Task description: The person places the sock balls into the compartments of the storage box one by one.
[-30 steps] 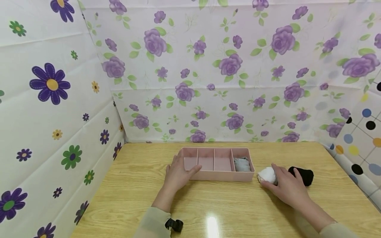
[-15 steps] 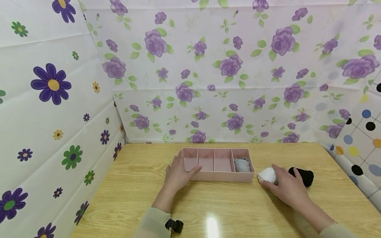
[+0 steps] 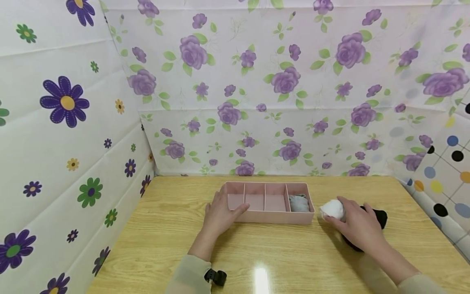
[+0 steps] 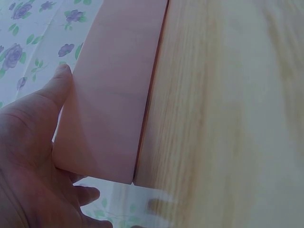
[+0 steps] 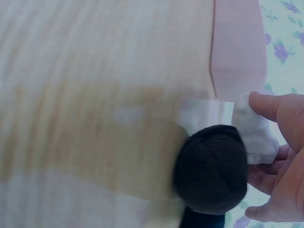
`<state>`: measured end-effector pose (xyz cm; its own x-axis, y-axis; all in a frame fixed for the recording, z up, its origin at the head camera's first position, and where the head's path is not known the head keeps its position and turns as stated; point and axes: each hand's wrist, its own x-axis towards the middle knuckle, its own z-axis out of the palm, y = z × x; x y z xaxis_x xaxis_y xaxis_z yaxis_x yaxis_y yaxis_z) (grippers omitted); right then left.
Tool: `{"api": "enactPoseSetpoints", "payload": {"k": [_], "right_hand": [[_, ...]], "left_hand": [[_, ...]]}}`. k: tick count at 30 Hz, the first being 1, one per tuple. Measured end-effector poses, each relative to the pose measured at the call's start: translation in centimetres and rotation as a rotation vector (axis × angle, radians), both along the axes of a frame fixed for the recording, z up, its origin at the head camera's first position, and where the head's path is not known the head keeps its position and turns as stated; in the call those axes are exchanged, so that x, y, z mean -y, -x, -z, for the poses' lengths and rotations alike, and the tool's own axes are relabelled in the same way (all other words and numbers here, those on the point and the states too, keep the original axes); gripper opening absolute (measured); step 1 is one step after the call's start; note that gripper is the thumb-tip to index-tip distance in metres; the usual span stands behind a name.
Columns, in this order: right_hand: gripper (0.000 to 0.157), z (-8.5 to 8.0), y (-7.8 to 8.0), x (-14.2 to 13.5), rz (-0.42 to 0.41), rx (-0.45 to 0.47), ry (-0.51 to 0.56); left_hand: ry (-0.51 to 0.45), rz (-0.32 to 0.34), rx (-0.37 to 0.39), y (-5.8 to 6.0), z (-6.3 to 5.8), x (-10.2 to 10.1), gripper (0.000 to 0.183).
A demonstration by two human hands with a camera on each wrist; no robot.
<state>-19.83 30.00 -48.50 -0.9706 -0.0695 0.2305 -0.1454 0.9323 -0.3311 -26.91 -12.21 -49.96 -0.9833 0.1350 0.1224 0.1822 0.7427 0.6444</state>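
My left hand [image 3: 221, 212] holds the left end of a pink box [image 3: 273, 217], its thumb over the front rim and fingers at the end wall. The box has several compartments in a row; the rightmost holds a grey rolled sock [image 3: 299, 203]. Right of the box, my right hand [image 3: 358, 224] pinches a white rolled sock [image 3: 333, 209] between thumb and fingers, close to the box's right end. A dark rolled sock [image 5: 211, 168] lies beside the white one in the right wrist view. Another black roll [image 3: 381, 218] is partly hidden behind the right hand.
The wooden table [image 3: 176, 212] carries everything. A flower-printed cloth [image 3: 235, 90] hangs behind it, another stands along the left side, and a dotted one [image 3: 444, 179] along the right. A black band [image 3: 216, 277] is on the left wrist.
My right hand has raised the white rolled sock slightly and shifted a little to the right. A dark roll now shows below that hand. The left hand and the box have stayed put.
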Motion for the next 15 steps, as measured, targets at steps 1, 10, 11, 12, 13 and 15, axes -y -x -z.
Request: {"api": "enactPoseSetpoints", "payload": {"k": [1, 10, 11, 12, 13, 15], "right_hand": [[0.086, -0.3, 0.0, 0.0, -0.003, -0.008, -0.001], [0.088, -2.4, 0.3, 0.6, -0.010, -0.035, 0.017], [0.088, -2.6, 0.4, 0.7, -0.010, -0.035, 0.020], [0.088, -2.8, 0.4, 0.9, -0.010, -0.035, 0.022], [0.088, -2.9, 0.5, 1.0, -0.010, -0.035, 0.025], [0.089, -3.1, 0.7, 1.2, -0.009, -0.031, 0.026]], "left_hand": [[-0.001, 0.000, -0.001, 0.0, 0.0, 0.0, 0.118], [-0.008, 0.003, -0.001, 0.1, 0.1, 0.0, 0.119], [-0.008, 0.003, -0.003, 0.2, 0.2, 0.0, 0.119], [-0.008, 0.003, -0.003, 0.2, 0.2, 0.0, 0.119], [-0.006, 0.001, -0.003, 0.2, 0.2, 0.0, 0.119], [-0.001, 0.001, -0.002, 0.2, 0.2, 0.0, 0.119]]}}
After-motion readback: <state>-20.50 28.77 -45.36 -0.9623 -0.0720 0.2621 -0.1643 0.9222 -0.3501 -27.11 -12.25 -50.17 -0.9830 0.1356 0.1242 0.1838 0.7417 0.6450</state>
